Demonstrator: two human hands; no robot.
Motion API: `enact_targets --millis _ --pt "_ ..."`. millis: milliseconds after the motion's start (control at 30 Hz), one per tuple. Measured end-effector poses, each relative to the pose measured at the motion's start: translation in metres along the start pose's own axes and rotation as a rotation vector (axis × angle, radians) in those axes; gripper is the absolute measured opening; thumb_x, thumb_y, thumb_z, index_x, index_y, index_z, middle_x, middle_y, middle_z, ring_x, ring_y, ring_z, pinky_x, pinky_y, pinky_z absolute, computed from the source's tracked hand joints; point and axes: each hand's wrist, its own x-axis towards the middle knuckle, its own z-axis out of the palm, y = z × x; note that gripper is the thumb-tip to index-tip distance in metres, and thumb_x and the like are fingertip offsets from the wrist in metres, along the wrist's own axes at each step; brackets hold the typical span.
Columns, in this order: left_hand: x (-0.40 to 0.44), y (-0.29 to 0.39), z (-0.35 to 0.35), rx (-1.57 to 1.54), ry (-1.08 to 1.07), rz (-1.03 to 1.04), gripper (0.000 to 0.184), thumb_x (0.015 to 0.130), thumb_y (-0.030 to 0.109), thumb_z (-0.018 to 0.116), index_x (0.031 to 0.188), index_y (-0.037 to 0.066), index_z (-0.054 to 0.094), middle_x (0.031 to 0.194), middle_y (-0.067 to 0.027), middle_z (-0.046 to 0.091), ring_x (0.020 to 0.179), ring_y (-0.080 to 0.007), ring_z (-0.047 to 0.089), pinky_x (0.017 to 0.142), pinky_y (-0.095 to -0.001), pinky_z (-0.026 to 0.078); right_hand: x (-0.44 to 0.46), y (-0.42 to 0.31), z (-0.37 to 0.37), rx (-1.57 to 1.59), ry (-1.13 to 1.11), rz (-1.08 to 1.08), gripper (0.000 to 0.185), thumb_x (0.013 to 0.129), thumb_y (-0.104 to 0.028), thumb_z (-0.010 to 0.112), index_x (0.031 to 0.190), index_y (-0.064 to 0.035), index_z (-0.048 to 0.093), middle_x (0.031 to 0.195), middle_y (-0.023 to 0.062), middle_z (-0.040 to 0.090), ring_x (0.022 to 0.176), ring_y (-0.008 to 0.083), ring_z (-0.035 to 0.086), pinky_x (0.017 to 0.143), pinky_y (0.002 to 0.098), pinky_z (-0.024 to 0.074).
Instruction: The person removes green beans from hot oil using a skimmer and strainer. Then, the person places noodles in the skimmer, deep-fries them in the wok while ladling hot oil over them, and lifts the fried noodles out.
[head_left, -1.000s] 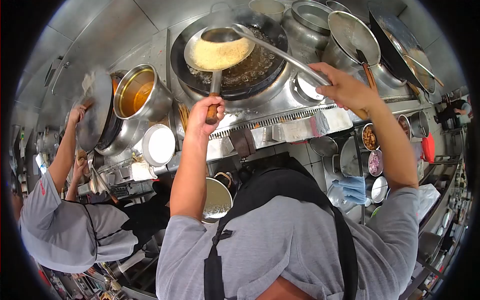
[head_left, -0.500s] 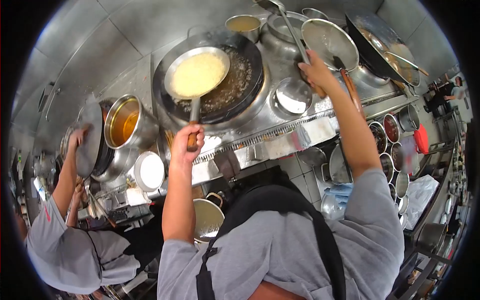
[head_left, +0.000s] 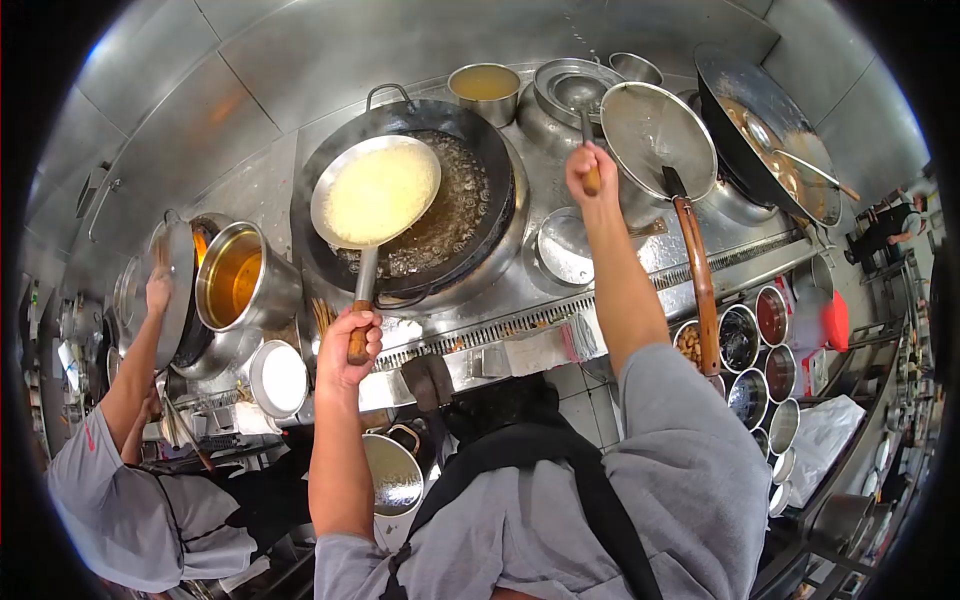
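Note:
My left hand (head_left: 348, 346) is wrapped round the wooden handle of a metal skimmer (head_left: 367, 272). A mound of pale yellow, crumbly-looking food (head_left: 382, 188) fills it; I cannot tell its kind. The skimmer is over the left side of a black wok (head_left: 312, 225), in which brown oil (head_left: 458, 195) bubbles. My right hand (head_left: 592, 175) grips a ladle (head_left: 587, 124) by its wooden handle. The ladle's bowl is over a round metal pot (head_left: 546, 95) behind the stove. A large mesh strainer (head_left: 655, 130) is just right of this hand.
Left of the wok stands a pot of amber liquid (head_left: 238, 275). A metal container of yellowish liquid (head_left: 484, 82) is behind it. Another wok (head_left: 727, 110) tilts at the right, above several seasoning tins (head_left: 738, 335). A co-worker's arm (head_left: 140, 345) reaches in at far left.
My right hand has moved left, bringing the ladle over the back pot. My left hand and the filled skimmer appear slightly lower and further left, as the whole view has shifted too.

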Motion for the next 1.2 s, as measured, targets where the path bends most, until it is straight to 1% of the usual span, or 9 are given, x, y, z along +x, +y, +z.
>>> enact_targets --millis 133,267,367,533,633,733,833,967,1200 --pt "-0.002 0.000 0.004 0.030 0.011 -0.001 0.013 0.082 0.002 0.060 0.091 0.002 0.052 0.077 -0.0100 0.058 0.055 -0.0139 0.053 0.040 -0.0229 0.043 -0.048 0.000 -0.012 -0.091 -0.034 -0.043 0.012 0.095 -0.007 0.048 0.099 0.0025 0.054 0.064 -0.0021 0.045 0.048 0.0064 0.040 0.044 0.0223 0.0366" --pt "-0.002 0.001 0.004 0.026 0.019 -0.006 0.012 0.082 0.001 0.060 0.091 0.001 0.052 0.078 -0.0106 0.058 0.056 -0.0136 0.053 0.040 -0.0221 0.043 -0.085 -0.001 -0.013 -0.295 0.090 -0.003 0.005 0.093 -0.009 0.053 0.096 -0.0102 0.057 0.063 -0.0029 0.046 0.049 0.0075 0.043 0.043 0.0234 0.0352" --pt "0.001 0.002 -0.001 0.037 -0.009 -0.023 0.013 0.082 0.001 0.060 0.091 0.001 0.052 0.078 -0.0105 0.058 0.055 -0.0134 0.053 0.040 -0.0219 0.043 -0.109 0.013 -0.011 -0.278 0.028 0.030 0.007 0.094 -0.011 0.054 0.099 -0.0095 0.059 0.063 -0.0028 0.046 0.049 0.0077 0.043 0.043 0.0236 0.0352" --pt "0.003 0.003 -0.005 0.046 -0.008 -0.031 0.014 0.081 0.002 0.061 0.092 0.001 0.053 0.078 -0.0100 0.058 0.055 -0.0130 0.053 0.041 -0.0221 0.043 -0.145 0.062 -0.010 0.009 -0.113 -0.008 0.025 0.096 -0.009 0.045 0.113 0.0058 0.057 0.066 -0.0006 0.046 0.048 0.0073 0.041 0.044 0.0229 0.0384" --pt "0.004 0.004 -0.007 0.058 -0.023 -0.029 0.014 0.081 0.003 0.061 0.092 0.001 0.053 0.078 -0.0095 0.058 0.055 -0.0130 0.053 0.041 -0.0225 0.044 -0.178 0.087 -0.007 0.050 -0.062 0.032 0.024 0.096 -0.010 0.045 0.111 0.0053 0.056 0.067 0.0001 0.046 0.048 0.0079 0.041 0.045 0.0234 0.0393" --pt "0.005 0.004 -0.007 0.071 -0.062 -0.031 0.011 0.082 0.005 0.061 0.089 0.001 0.054 0.074 -0.0079 0.057 0.054 -0.0126 0.052 0.042 -0.0220 0.044 -0.220 0.104 -0.005 0.031 0.079 0.095 0.016 0.095 -0.010 0.049 0.107 -0.0045 0.059 0.064 -0.0023 0.045 0.049 0.0073 0.042 0.043 0.0233 0.0374" --pt "0.009 0.005 -0.015 0.063 -0.100 -0.058 0.010 0.082 0.006 0.062 0.087 0.002 0.054 0.073 -0.0074 0.057 0.053 -0.0122 0.052 0.042 -0.0214 0.044 -0.275 0.117 0.001 -0.244 0.190 0.122 0.015 0.094 -0.009 0.049 0.107 -0.0074 0.058 0.065 -0.0023 0.044 0.049 0.0070 0.041 0.041 0.0236 0.0358" --pt "0.011 0.006 -0.017 0.078 -0.109 -0.050 0.012 0.083 0.004 0.061 0.091 0.003 0.051 0.075 -0.0083 0.057 0.056 -0.0128 0.054 0.043 -0.0218 0.045 -0.343 0.150 0.041 -0.867 0.492 0.058 0.034 0.093 -0.008 0.049 0.127 -0.0066 0.046 0.063 -0.0026 0.039 0.043 0.0064 0.037 0.035 0.0223 0.0319" --pt "0.009 0.009 -0.014 0.109 -0.102 -0.044 0.011 0.082 0.005 0.062 0.086 -0.001 0.054 0.074 -0.0076 0.057 0.057 -0.0127 0.054 0.044 -0.0221 0.045 -0.388 0.149 0.036 -1.588 0.637 0.011 0.063 0.089 -0.003 0.051 0.146 -0.0102 0.025 0.072 0.0059 0.053 0.045 0.0093 0.045 0.038 0.0266 0.0373"
